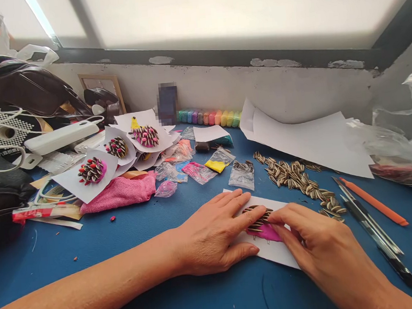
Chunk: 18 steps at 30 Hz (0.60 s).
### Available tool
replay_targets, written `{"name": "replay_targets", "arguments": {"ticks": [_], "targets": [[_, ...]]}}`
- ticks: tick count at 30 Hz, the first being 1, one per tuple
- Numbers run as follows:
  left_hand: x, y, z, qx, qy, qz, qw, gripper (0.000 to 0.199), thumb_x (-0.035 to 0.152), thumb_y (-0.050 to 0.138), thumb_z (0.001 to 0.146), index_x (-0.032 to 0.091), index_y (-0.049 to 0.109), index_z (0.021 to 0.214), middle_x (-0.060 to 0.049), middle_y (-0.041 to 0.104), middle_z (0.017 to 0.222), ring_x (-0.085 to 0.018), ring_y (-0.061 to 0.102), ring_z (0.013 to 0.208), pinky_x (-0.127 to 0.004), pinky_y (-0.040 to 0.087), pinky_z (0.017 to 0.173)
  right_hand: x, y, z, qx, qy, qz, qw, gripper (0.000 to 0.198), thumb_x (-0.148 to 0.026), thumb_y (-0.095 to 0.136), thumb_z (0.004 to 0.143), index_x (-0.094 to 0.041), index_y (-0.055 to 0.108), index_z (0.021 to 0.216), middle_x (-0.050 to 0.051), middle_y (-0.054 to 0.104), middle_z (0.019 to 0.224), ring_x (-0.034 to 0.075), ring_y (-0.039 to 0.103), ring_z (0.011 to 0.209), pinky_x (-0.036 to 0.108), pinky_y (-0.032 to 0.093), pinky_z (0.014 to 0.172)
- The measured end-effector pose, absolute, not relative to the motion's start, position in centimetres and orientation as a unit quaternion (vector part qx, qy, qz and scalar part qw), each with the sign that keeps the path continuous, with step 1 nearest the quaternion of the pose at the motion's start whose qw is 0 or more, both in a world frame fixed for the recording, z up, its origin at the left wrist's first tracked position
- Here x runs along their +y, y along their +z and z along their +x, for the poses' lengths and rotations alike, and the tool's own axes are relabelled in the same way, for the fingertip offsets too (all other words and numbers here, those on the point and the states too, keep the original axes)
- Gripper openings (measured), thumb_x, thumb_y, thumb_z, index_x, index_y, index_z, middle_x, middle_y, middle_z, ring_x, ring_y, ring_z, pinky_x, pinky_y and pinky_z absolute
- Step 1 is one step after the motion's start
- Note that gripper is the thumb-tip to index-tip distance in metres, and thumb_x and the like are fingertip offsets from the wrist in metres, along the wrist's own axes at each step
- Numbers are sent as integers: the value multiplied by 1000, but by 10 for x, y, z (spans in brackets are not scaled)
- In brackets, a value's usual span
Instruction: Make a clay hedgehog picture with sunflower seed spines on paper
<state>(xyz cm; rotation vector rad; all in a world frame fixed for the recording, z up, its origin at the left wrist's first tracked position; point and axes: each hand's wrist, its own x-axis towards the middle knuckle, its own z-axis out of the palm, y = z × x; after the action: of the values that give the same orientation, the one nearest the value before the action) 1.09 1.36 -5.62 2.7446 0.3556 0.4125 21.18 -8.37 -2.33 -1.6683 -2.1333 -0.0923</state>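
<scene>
A white sheet of paper (276, 254) lies before me, bearing a magenta clay shape (270, 231) studded with rows of striped sunflower seeds (257, 221). Short drawn legs show below the clay. My left hand (222, 235) rests flat and open on the paper's left part, its index finger over the seeds. From the other side, my right hand (307, 234) pinches thumb and forefinger together at the right end of the seed rows; whatever sits between the fingertips is hidden. A loose pile of sunflower seeds (294, 178) lies beyond my right hand.
Pens (373, 229) and an orange tool (374, 201) lie at the right. Small bags with clay, like the yellow one (219, 162), are behind the paper. Seed-covered figures (92, 171) on paper and a pink cloth (121, 193) fill the left. Paper sheets (309, 138) lean by the wall.
</scene>
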Motion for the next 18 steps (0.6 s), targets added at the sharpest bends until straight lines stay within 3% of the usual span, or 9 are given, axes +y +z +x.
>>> {"name": "replay_targets", "arguments": {"ticks": [11, 18], "targets": [[13, -57, 12, 131, 138, 965, 178, 63, 49, 52, 100, 16, 40, 151, -21, 42, 154, -38, 37, 145, -54, 30, 119, -83, -30, 211, -775, -26, -603, 189, 27, -20, 43, 99, -26, 67, 88, 1, 68, 78, 14, 67, 64, 24, 51, 57], [14, -52, 12, 126, 145, 964, 186, 65, 47, 55, 99, 14, 37, 152, -21, 43, 153, -36, 40, 144, -52, 33, 118, -83, -13, 241, -724, -57, -668, 165, 26, -36, 48, 95, -29, 68, 82, 0, 71, 73, 17, 66, 57, 27, 46, 48]]}}
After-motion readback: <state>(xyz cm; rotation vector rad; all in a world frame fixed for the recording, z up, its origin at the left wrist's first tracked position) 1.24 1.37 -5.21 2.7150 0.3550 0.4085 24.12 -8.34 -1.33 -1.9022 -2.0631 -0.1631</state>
